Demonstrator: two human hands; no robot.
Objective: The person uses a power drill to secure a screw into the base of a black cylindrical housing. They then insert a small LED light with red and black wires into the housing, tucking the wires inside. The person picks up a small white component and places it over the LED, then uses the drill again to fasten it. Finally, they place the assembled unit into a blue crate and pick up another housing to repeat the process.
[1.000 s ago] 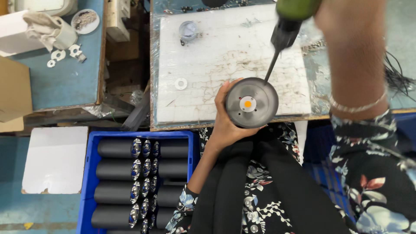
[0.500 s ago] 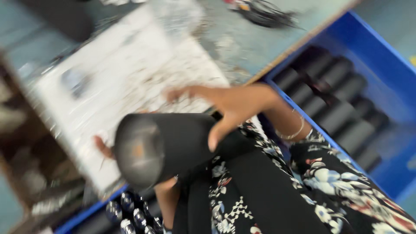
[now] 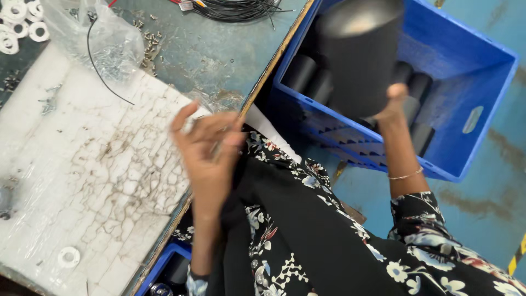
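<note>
Black floral sleeves, nearest. Left hand (image 3: pixel 208 151), at 9 o'clock: fingers loosely curled, holding nothing visible, hovering at the edge of the surface (image 3: pixel 82 164), a cracked white sheet. Right hand (image 3: pixel 395 104), at 2 o'clock: fingers gripping the dark matt cylindrical housing (image 3: pixel 359 55). A second ago the housing lay on the sheet under a driver; now it hangs over the blue plastic crate (image 3: pixel 482 82) of like black cylinders. Farther: white washer (image 3: pixel 69 256), clear bag of screws (image 3: pixel 112 46), black wire bundle (image 3: pixel 241 8), teal floor.
</note>
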